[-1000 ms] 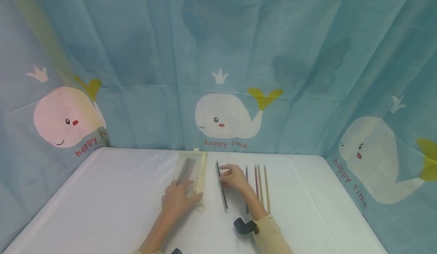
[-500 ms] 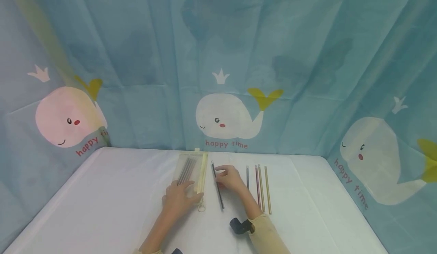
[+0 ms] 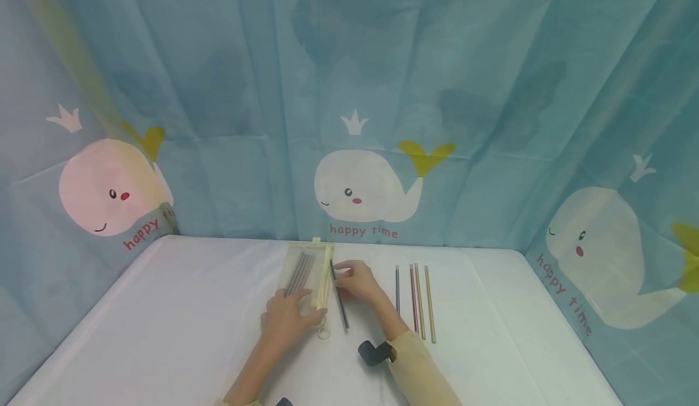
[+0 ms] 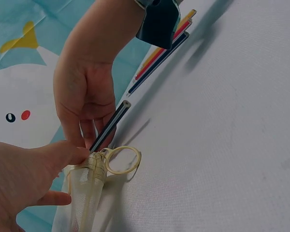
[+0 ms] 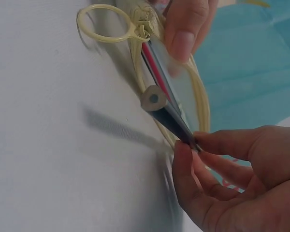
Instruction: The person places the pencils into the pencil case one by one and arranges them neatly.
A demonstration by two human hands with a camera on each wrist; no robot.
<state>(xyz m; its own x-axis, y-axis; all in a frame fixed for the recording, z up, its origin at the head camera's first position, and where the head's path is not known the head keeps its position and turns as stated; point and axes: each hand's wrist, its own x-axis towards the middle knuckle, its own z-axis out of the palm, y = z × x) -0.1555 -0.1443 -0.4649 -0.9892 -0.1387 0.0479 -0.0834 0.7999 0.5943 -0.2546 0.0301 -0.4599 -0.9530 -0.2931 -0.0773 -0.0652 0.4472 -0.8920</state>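
A counter with a white cloth top [image 3: 164, 321] sits in a small space walled by a blue-green curtain [image 3: 218, 90]. The curtain has big whales on it: one in the middle [image 3: 363, 184], one at the left [image 3: 106, 181] and one at the right [image 3: 595, 254], with "happy time" in red letters under them. The far edge of the counter runs along the bottom of the curtain, and both side edges slant out toward the person.

A see-through pouch with a pale yellow zip edge [image 3: 323, 278] lies near the middle, with its top end close to the far edge. It has thin pencils inside [image 3: 297, 275] and a pale yellow ring on the zip [image 5: 104, 38].

The left hand [image 3: 287, 320] holds the pouch, thumb apart from the bent fingers. The right hand [image 3: 356, 280] is nearly closed, pinching a dark six-sided pencil [image 5: 171, 122] with its fingertips. That pencil is tilted just beside the zip edge; I cannot tell if they touch.

To the right lie a dark blue pencil [image 3: 397, 287], a red pencil [image 3: 413, 297] and two gold pencils [image 3: 429, 303]. White cloth stretches wide from them to the right edge, and from the left hand to the left edge.
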